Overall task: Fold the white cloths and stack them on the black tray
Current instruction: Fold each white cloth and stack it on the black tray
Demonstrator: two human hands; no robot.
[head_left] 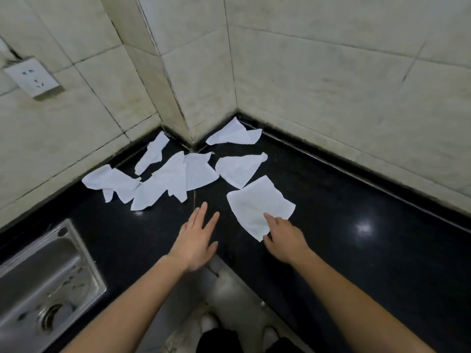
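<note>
Several white cloths lie crumpled on a black corner countertop (331,225). The nearest cloth (257,205) lies spread nearly flat; my right hand (284,236) touches its near edge with the forefinger on top and the thumb at the lower corner. My left hand (197,240) hovers over the bare counter to the left of that cloth, fingers straight and spread, holding nothing. Further back lie a cloth (239,168), one in the corner (234,135), and a loose overlapping pile (163,182). No black tray is in view.
A steel sink (46,284) is set into the counter at the lower left. Tiled walls close in the counter at the back, with a wall socket (31,77) on the left. The floor and shoes show below between my arms.
</note>
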